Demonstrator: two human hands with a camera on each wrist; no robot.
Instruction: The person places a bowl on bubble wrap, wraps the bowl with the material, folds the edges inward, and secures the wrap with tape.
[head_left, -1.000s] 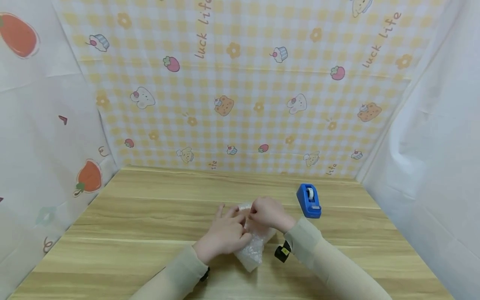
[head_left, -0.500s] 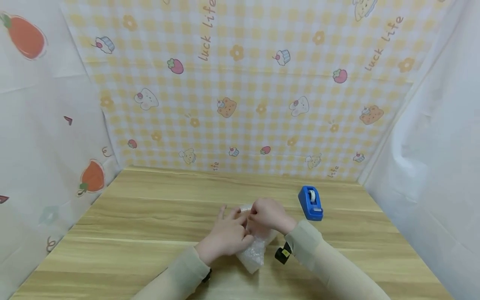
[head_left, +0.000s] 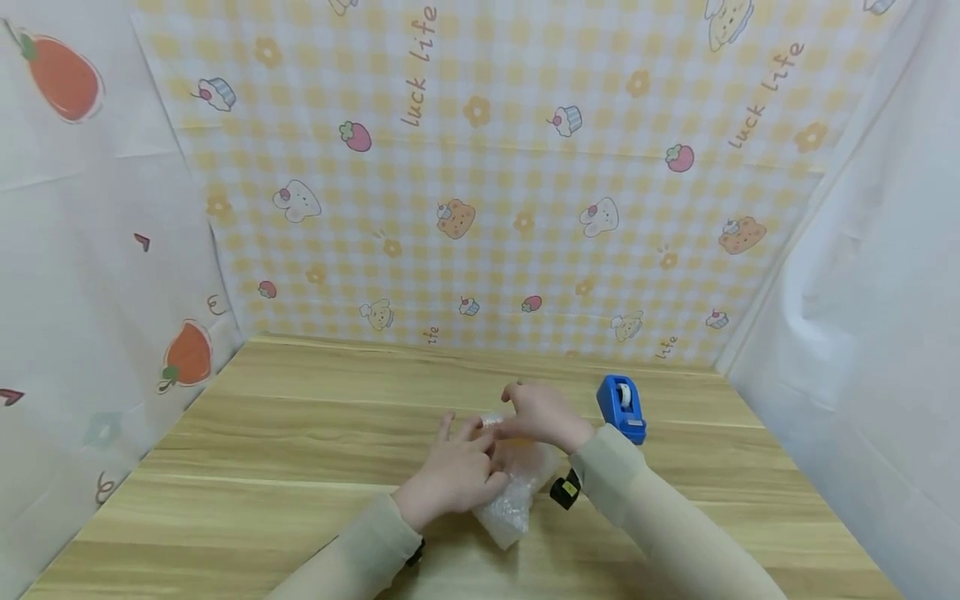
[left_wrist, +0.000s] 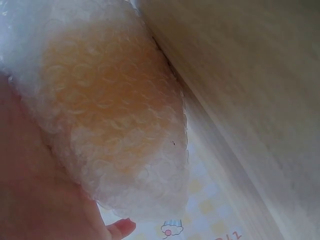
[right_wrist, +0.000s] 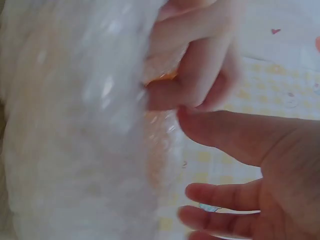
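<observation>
A package in clear bubble wrap (head_left: 517,492) lies on the wooden table in the head view, with something orange showing through. My left hand (head_left: 453,473) presses on it with spread fingers, the little finger lifted off. Bent fingers of that hand touch the wrap in the right wrist view. Above the far part of the package is my right hand (head_left: 543,414), its fingers extended apart and holding nothing visible. Its thumb meets or nearly meets a left finger in the right wrist view. The orange content (left_wrist: 100,85) stays blurred behind the bubbles.
A blue tape dispenser (head_left: 622,408) with a white roll stands behind the right forearm. Black wrist gear (head_left: 566,492) hangs under the right cuff. Printed cloth (head_left: 495,183) rises at the table's back edge, and white cloth hangs at both sides.
My right hand's fingers have straightened from a curled pinch and the hand has lifted slightly away from the wrap. My left hand stays on the package. The head view has shifted slightly.
</observation>
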